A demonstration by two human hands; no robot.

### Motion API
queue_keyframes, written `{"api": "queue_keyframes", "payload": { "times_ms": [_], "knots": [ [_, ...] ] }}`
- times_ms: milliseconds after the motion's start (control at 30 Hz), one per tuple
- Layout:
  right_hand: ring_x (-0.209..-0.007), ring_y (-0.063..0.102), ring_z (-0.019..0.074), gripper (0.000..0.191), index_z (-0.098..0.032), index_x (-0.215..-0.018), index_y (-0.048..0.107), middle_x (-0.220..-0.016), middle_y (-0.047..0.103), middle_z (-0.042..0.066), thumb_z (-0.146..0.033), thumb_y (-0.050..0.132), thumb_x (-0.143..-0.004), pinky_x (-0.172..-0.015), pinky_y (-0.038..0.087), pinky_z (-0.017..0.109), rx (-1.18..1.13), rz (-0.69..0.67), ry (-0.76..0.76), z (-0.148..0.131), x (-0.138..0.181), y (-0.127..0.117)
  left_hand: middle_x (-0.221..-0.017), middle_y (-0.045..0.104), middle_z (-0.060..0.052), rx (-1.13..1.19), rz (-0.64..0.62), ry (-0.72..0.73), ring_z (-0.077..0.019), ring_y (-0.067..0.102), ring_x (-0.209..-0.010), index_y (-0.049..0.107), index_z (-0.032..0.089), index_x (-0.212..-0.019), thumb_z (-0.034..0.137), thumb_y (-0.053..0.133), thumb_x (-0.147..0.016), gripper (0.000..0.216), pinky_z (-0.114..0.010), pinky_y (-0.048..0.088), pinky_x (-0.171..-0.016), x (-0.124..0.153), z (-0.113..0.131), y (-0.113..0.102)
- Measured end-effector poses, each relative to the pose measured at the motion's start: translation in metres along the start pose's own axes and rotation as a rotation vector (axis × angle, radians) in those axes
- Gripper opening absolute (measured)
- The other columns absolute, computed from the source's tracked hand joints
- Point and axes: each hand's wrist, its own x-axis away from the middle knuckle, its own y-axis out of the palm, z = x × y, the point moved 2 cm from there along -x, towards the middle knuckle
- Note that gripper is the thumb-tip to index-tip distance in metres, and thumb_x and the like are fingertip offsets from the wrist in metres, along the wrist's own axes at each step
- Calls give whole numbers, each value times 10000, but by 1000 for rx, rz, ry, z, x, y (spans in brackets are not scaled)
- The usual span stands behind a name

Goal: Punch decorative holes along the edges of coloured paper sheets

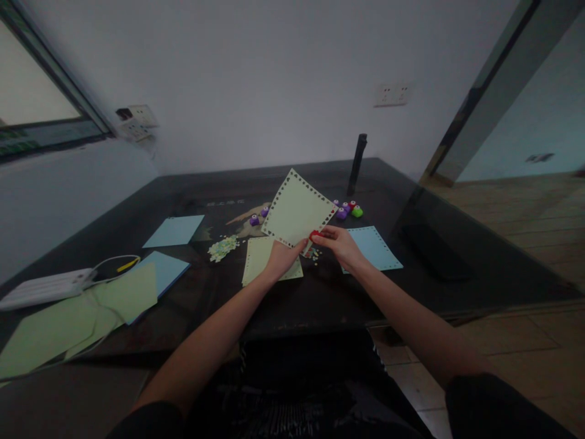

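Note:
My left hand (284, 257) grips a pale green sheet of paper (298, 210) by its near edge, holding it tilted above the table. Small punched holes run along the sheet's borders. In my right hand (340, 245) is a red craft punch (315, 236), set at the sheet's near right corner. Under my left hand lies another pale green sheet (258, 259) with punched edges. Tiny paper cutouts (313, 255) are scattered beneath the punch. Beside my right hand rests a light blue sheet (375, 249), its border punched too.
Several purple, red and green punches (347, 208) stand behind the held sheet, with more purple punches (255, 219) to its left. A heap of paper cutouts (223, 247) lies left of centre. Blue sheets (176, 231), green paper (46, 326) and a white power strip (46, 288) occupy the left side.

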Motion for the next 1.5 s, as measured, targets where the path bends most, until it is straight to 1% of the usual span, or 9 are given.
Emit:
{"api": "queue_keyframes", "payload": {
  "times_ms": [200,333,467,633,833,1033,1233,1400,1500],
  "knots": [
    [-817,625,176,310,-170,-825,698,-865,701,55,-323,793,-573,-870,437,370,-15,-26,23,0,0,0,-1088,684,-71,-21,3,37,-204,539,-1173,608,176,-1123,235,601,-778,350,-399,339,-1067,-1,1,-3],
    [-830,625,173,295,-172,-813,693,-868,699,52,-314,792,-574,-888,434,368,-18,-36,27,-1,0,1,-1083,686,-69,-33,14,7,-209,569,-1131,604,176,-1131,217,604,-773,361,-397,385,-1033,-1,2,-4],
    [-808,627,169,303,-180,-816,686,-843,697,47,-305,801,-566,-870,447,368,-8,-7,60,-2,0,0,-1084,685,-74,-35,40,-10,-212,590,-1097,598,172,-1144,206,602,-771,374,-396,402,-1019,-1,2,-5],
    [-791,636,179,298,-186,-849,682,-840,698,57,-308,788,-599,-771,483,354,36,-19,122,-2,1,-1,-1077,687,-69,-50,76,-24,-212,576,-1118,594,169,-1155,211,603,-772,385,-385,402,-1021,-2,3,-9],
    [-798,649,179,266,-189,-873,686,-882,703,69,-364,733,-678,-643,492,284,29,-39,161,1,0,-4,-1077,687,-71,-90,90,-12,-218,585,-1103,622,165,-1112,230,602,-773,345,-379,403,-1018,-5,1,-14],
    [-742,652,165,300,-175,-847,662,-879,704,78,-464,611,-785,-558,480,240,8,-25,217,1,-2,-9,-1011,708,-69,-87,105,-13,-228,608,-1065,634,165,-1084,254,600,-774,324,-391,430,-988,-8,-5,-15],
    [-701,646,163,350,-164,-824,641,-835,701,92,-494,525,-844,-545,474,243,-7,-10,242,2,-3,-11,-897,728,-73,-56,87,-83,-234,676,-884,655,145,-1022,217,594,-778,261,-389,495,-897,-7,-2,-14],
    [-703,649,155,383,-135,-856,632,-847,704,113,-439,406,-921,-602,489,250,-30,-17,290,1,-3,-11,-950,720,-90,-102,105,-54,-227,655,-953,665,125,-950,216,600,-769,213,-370,476,-924,-7,0,-15],
    [-664,642,144,428,-119,-838,634,-801,704,118,-428,357,-942,-617,488,245,-32,-26,317,2,-3,-13,-917,724,-88,-96,101,-62,-221,655,-953,662,122,-952,216,594,-769,217,-356,486,-909,-8,-1,-15]
  ]
}}
